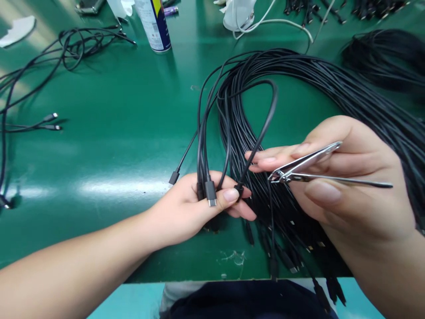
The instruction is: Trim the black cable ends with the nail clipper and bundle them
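Note:
My left hand is closed around the plug ends of several black USB cables. Its thumb presses one dark connector against the fingers, while a cable with a USB-C plug lies over the hand. To the right, my right hand grips a shiny metal nail clipper, its lever raised and its jaws pointing left, a little apart from the held connector. Beneath and behind both hands runs a thick bundle of black cables, many ends hanging near the table's front edge.
The green table has loose black cables at the left. A spray can stands at the back, with a white object and pale cord beside it. Another cable coil lies at the right, and more connectors at the far right.

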Demonstrator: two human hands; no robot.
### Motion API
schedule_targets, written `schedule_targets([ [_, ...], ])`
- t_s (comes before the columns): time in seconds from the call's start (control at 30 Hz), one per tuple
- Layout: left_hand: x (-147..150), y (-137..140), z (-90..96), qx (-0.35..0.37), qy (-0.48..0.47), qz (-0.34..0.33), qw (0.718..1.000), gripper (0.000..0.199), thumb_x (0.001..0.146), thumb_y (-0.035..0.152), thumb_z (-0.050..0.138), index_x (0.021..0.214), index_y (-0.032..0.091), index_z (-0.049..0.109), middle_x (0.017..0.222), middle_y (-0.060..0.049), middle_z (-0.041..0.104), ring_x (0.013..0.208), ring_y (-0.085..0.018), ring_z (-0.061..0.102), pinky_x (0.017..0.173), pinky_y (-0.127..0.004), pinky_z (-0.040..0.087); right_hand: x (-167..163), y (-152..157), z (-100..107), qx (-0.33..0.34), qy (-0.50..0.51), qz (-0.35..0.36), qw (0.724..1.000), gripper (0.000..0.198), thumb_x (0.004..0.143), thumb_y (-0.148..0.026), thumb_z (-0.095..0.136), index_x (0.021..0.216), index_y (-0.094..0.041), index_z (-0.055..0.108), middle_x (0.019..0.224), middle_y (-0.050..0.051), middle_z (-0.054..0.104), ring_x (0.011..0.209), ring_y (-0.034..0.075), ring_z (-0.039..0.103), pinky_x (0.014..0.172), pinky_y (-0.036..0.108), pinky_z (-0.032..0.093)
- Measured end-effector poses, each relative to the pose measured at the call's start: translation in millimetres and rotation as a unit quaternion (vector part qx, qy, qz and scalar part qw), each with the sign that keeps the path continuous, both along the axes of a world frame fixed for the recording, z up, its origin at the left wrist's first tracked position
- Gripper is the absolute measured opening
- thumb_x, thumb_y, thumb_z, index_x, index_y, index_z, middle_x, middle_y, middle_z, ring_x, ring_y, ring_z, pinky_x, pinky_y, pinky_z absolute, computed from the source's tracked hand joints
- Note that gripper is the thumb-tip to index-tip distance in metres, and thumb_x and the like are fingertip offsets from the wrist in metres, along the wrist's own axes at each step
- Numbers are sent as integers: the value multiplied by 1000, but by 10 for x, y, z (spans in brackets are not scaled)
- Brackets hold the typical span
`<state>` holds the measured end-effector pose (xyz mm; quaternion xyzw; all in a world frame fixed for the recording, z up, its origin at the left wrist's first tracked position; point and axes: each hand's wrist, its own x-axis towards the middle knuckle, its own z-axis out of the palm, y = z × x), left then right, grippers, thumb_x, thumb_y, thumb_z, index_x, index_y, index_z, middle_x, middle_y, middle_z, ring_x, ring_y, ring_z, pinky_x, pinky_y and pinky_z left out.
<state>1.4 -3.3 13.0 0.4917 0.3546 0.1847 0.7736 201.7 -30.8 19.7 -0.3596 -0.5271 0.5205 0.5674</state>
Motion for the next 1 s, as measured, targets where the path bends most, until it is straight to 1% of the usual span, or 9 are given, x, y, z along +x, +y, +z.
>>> schedule_targets([
  [0.13, 1, -3, -3, -41, 10, -16, 999, 29, 83, 41, 68, 85, 12, 63, 83, -12, 77, 62, -15, 69, 60, -24, 54, -23, -15, 36, 53, -35, -26, 998, 20, 75, -18, 78, 91, -26, 68, 91, 1, 77, 93, 24, 73, 96, 47, 56],
  [0.27, -1, -16, 1, -62, 10, -10, 998, 25, 81, 34, 71, 92, 13, 63, 83, -9, 75, 60, -13, 68, 56, -22, 53, -14, -20, 109, 67, -89, -65, 992, 20, 74, -17, 78, 88, -25, 67, 87, 2, 77, 84, 23, 74, 79, 38, 62],
  [0.37, -25, -15, -2, -76, 5, -27, 997, 31, 77, 33, 75, 100, 14, 63, 87, -9, 75, 57, -14, 68, 52, -22, 54, 47, -24, 193, 28, -132, -125, 983, 13, 78, -20, 75, 88, -24, 67, 83, 3, 75, 75, 21, 74, 68, 32, 61],
  [0.43, -53, -1, -24, -103, -24, -45, 993, 38, 78, 41, 73, 104, 14, 64, 89, -11, 75, 56, -16, 69, 47, -22, 53, 117, -11, 242, -14, -190, -129, 973, 11, 78, -20, 74, 86, -22, 68, 83, 4, 75, 74, 19, 72, 66, 29, 60],
  [0.53, -89, 32, -75, -188, -102, -72, 974, 46, 85, 53, 60, 112, 16, 66, 88, -11, 75, 57, -20, 71, 46, -26, 55, 232, 43, 275, -53, -258, 16, 965, 15, 72, -24, 79, 79, -21, 67, 77, 3, 73, 68, 18, 70, 57, 24, 56],
  [0.67, -104, 50, -103, -306, -161, -145, 927, 44, 93, 40, 49, 133, 22, 56, 86, -9, 76, 66, -22, 74, 59, -34, 59, 318, 122, 271, -139, -291, 180, 929, 14, 75, -30, 75, 74, -21, 64, 59, -2, 62, 50, 10, 57, 41, 18, 44],
  [0.83, -87, 29, -119, -320, -208, -132, 915, 35, 86, 18, 52, 116, 11, 69, 96, -14, 76, 86, -23, 74, 81, -33, 54, 415, 167, 292, -129, -329, 271, 895, 8, 80, -30, 68, 82, -22, 69, 74, 4, 70, 64, 16, 67, 52, 21, 52],
  [0.9, -84, 27, -130, -322, -208, -132, 914, 33, 82, 12, 51, 109, 9, 71, 102, -15, 76, 89, -22, 73, 84, -33, 53, 466, 169, 300, -106, -346, 238, 901, 11, 80, -32, 69, 86, -23, 71, 78, 5, 72, 66, 17, 68, 52, 22, 53],
  [1.0, -86, 31, -137, -318, -186, -139, 919, 37, 80, 10, 51, 112, 10, 70, 109, -16, 74, 91, -23, 73, 84, -36, 53, 497, 159, 308, -83, -352, 105, 926, 19, 78, -40, 73, 87, -24, 71, 82, 6, 72, 64, 16, 66, 48, 22, 50],
])
